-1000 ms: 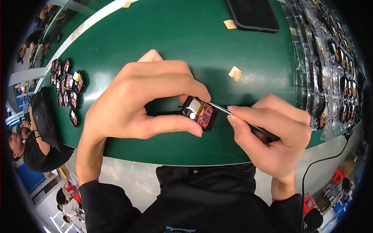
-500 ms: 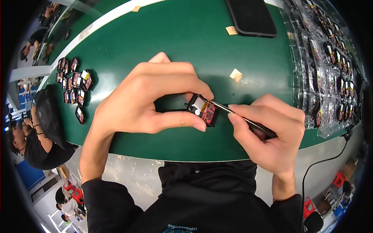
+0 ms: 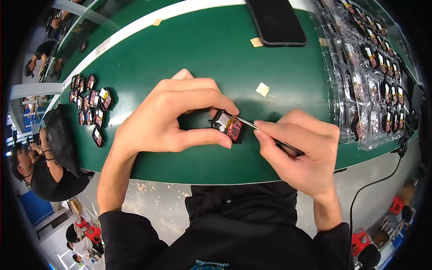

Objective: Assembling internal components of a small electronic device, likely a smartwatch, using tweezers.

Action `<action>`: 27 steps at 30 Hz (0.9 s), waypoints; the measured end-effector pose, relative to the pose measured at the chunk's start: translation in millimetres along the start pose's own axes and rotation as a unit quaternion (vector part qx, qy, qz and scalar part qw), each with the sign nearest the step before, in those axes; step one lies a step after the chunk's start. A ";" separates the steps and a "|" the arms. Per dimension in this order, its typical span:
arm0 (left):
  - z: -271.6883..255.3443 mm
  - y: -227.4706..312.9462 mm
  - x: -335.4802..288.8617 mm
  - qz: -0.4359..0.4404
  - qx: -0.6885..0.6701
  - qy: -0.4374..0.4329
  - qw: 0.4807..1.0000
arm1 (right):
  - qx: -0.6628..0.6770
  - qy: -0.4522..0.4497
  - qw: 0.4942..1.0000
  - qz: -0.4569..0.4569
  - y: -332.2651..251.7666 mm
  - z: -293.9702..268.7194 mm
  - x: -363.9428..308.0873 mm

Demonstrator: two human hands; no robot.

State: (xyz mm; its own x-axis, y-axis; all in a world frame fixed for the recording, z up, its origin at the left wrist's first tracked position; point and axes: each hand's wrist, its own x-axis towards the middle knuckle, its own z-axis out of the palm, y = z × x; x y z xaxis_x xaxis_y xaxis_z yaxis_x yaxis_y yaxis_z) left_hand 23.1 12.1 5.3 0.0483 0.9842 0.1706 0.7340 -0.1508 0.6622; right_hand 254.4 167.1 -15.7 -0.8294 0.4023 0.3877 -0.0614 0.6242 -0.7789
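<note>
My left hand [image 3: 164,118] holds a small black electronic device [image 3: 228,126] between thumb and fingers, just above the green table. The device's open casing shows a silver battery-like block, yellow tape and a red circuit board. In my right hand [image 3: 303,150] is a pair of slim tweezers [image 3: 246,122], dark at the grip and silver toward the point. Their tip rests at the upper edge of the device, by the red board and close to my left fingertip. Whether the tip grips anything is too small to tell.
At the left of the green table [image 3: 180,49] lies a group of similar open devices [image 3: 92,100]. Clear plastic trays [image 3: 364,81] full of them stand at the right. A black phone [image 3: 276,22] and small tan paper squares [image 3: 263,89] lie farther back. A co-worker [image 3: 51,171] sits at left.
The whole view has shifted slightly, with phone and trays now farther left. Both hands keep nearly the same hold, and the tweezers' tip stays at the device's upper edge.
</note>
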 end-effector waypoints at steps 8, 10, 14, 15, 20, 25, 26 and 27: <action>-0.8 3.4 -3.2 -0.045 -0.008 0.021 0.999 | -0.003 0.038 0.999 0.005 0.5 -3.9 0.7; -0.5 6.4 -1.8 -0.042 0.014 0.028 0.999 | 0.023 0.089 0.994 0.051 2.6 -6.8 -0.4; -3.7 14.8 11.6 -0.010 0.088 0.021 0.996 | 0.026 0.088 0.994 0.066 -5.0 -16.1 1.6; -2.5 13.6 12.4 -0.001 0.107 0.012 0.994 | 0.022 0.114 0.992 0.045 -0.4 -11.9 0.4; 0.9 20.5 -0.4 -0.088 0.046 0.072 0.992 | 0.067 0.094 0.993 0.017 2.5 -8.8 -11.0; -23.8 10.1 23.0 -0.096 -0.046 0.191 0.976 | 0.100 0.080 0.991 0.040 -1.6 -9.3 -19.2; -29.0 19.6 37.1 -0.061 -0.033 0.186 0.980 | 0.097 0.074 0.992 0.030 -3.7 -8.3 -21.6; -32.6 32.2 59.5 -0.029 -0.027 0.178 0.983 | 0.098 0.076 0.992 0.035 -5.8 -7.6 -22.6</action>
State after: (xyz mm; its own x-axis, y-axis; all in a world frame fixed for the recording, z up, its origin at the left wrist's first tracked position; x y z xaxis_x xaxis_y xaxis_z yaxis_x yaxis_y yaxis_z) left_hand 27.5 62.7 60.6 -0.2396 0.8980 0.3690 0.6914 -0.1090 0.7142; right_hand 277.7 159.4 -16.2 -0.7432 0.5456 0.3874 -0.1260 0.4544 -0.8818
